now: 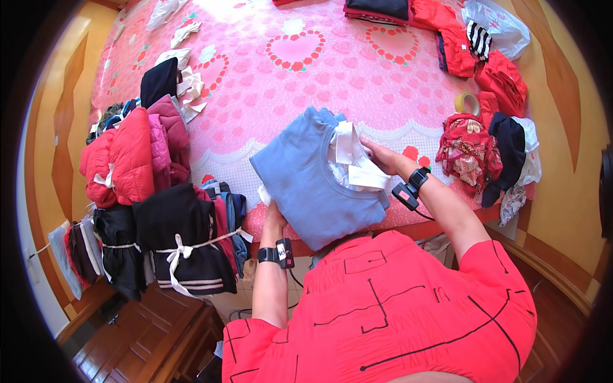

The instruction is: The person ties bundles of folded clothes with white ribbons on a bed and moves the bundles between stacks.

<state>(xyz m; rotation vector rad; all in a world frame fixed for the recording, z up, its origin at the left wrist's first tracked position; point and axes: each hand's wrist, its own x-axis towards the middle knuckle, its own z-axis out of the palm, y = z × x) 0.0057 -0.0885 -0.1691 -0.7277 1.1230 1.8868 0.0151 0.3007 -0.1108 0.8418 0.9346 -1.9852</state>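
Observation:
A folded light-blue sweater (300, 172) lies tilted in front of me at the near edge of the table. Its round neckline faces right, and white cloth strips (348, 148) show in the opening. My left hand (275, 218) grips the sweater from its lower left side, its fingers mostly hidden under the cloth; a bit of white shows beside it. At the upper right of the neckline, my right hand (383, 157) is closed on the sweater's edge beside the white strips. Part of that grip is hidden by the cloth.
A pink heart-patterned tablecloth (255, 96) covers the table. Puffy red jackets (131, 156) and a black bundle tied with white strip (175, 236) are piled left. Right are red clothes (501, 80), a patterned red bundle (469, 150), a tape roll (467, 103) and a plastic bag (501, 29).

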